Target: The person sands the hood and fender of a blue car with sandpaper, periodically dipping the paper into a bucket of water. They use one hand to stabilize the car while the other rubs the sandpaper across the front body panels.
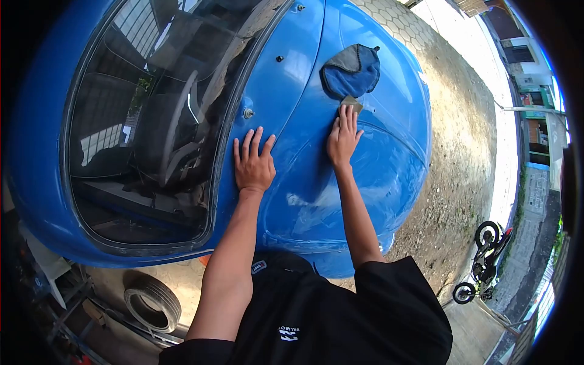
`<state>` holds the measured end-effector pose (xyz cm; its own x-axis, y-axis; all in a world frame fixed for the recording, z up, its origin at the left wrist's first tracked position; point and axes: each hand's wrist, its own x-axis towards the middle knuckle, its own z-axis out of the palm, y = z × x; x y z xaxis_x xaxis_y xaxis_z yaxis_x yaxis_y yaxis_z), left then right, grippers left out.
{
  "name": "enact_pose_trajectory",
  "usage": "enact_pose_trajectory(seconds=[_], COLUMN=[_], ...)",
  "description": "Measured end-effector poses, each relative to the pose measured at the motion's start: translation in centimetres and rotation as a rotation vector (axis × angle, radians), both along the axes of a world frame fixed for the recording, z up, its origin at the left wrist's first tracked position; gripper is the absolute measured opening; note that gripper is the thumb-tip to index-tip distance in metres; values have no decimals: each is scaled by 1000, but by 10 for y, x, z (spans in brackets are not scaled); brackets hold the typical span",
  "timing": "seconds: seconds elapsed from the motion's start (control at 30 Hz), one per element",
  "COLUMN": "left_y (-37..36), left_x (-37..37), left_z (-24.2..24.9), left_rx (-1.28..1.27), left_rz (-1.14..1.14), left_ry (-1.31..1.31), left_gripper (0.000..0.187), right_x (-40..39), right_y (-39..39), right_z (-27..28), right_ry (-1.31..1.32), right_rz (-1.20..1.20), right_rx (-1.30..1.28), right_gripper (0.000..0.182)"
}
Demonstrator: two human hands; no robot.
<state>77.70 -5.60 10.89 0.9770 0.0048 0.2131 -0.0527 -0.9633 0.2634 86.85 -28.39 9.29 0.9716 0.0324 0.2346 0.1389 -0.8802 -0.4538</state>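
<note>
The blue car's bonnet (304, 164) fills the middle of the view. My left hand (255, 163) lies flat on the panel just ahead of the windscreen, fingers spread, holding nothing. Farther forward, my right hand (344, 139) rests on the bonnet, its fingertips over a small grey-brown piece of sandpaper (351, 104). Part of that piece is hidden under the fingers. A crumpled blue and grey cloth (353, 70) lies on the bonnet right beyond it. Pale smears mark the paint around my right hand.
The windscreen (146, 121) is at the left, with a steering wheel behind the glass. Bare washer or wiper fittings (247, 114) stick up from the panel. A loose tyre (152, 305) lies at lower left. A motorbike (485, 261) stands on the ground at right.
</note>
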Motion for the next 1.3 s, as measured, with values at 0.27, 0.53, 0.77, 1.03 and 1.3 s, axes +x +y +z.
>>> enact_pose_trajectory(seconds=[0.27, 0.53, 0.77, 1.03, 1.3], left_y=[1, 0, 0, -1, 1], left_x=[0, 0, 0, -3, 1], left_z=[0, -2, -2, 1, 0], left_rx=[11, 19, 22, 11, 2], left_rz=[-1, 6, -3, -7, -8], left_ry=[11, 9, 4, -5, -19], left_gripper=[47, 48, 47, 46, 46], right_x=[15, -32, -84, -62, -187], right_y=[-52, -40, 29, 20, 82], right_z=[-15, 20, 18, 9, 22], right_ry=[27, 147, 102, 118, 240], right_rz=[-191, 219, 263, -199, 211], right_rx=[-31, -204, -27, -109, -145], right_gripper=[49, 52, 55, 57, 62])
